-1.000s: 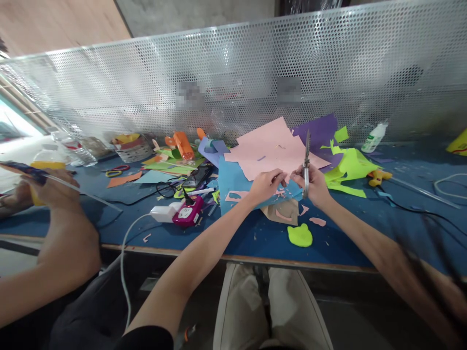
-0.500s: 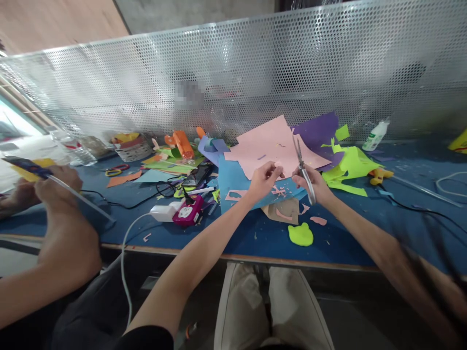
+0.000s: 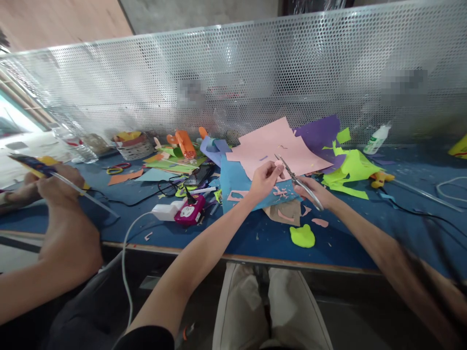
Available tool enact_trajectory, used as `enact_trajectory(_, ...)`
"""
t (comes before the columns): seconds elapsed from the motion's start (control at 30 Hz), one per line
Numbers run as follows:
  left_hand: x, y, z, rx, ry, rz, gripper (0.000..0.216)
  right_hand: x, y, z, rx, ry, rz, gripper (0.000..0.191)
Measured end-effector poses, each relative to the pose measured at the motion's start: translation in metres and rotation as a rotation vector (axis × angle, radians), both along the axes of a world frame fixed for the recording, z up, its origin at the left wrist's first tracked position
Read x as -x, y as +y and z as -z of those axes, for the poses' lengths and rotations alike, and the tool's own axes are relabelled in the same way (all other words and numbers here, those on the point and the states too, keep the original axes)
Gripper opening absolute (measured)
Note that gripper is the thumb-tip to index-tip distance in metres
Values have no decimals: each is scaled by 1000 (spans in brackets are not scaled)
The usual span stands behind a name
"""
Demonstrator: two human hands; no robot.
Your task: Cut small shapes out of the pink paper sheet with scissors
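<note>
Between the fingertips of my left hand (image 3: 265,180) is a small pink paper piece (image 3: 279,165), pinched and partly hidden. My right hand (image 3: 314,191) is closed round a pair of metal scissors (image 3: 307,188), whose tips point up and left to the edge of that piece. Behind both hands lies a large pink paper sheet (image 3: 270,141) over a blue sheet (image 3: 233,177). Pink scraps (image 3: 280,192) are scattered on the blue sheet. Nearer the table edge lie a brown paper piece (image 3: 286,214) and a lime-green animal-head cutout (image 3: 302,236).
A magenta power adapter (image 3: 189,211) with a white plug and cable sits left. Beyond are orange scissors (image 3: 118,168) and a basket (image 3: 134,146). Right are lime paper (image 3: 350,170), a yellow glue gun (image 3: 381,179) and a white bottle (image 3: 377,139). A co-worker's hands (image 3: 60,184) are far left.
The scissors have swung from pointing nearly upright to leaning left, bringing their tips to the pink piece in my left hand. My left hand has barely moved.
</note>
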State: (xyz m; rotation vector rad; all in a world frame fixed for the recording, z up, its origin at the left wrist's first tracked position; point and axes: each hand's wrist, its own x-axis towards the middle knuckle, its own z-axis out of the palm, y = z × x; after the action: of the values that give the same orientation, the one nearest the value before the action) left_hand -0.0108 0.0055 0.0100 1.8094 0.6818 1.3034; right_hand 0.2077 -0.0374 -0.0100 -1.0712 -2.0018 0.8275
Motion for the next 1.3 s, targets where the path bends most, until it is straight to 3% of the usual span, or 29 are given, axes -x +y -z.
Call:
enact_trajectory(0.57,-1,-2,-2,40,-26,94,54,8,-7,6,62,127,0,60)
enact_trajectory(1.07,-1,-3,-3,45,-53,151,52,9,-6,2,19,101,-78,63)
enact_trajectory(1.3,3,-3,-6,2,13,151,50,10,-11,-8,-42,60,23,56)
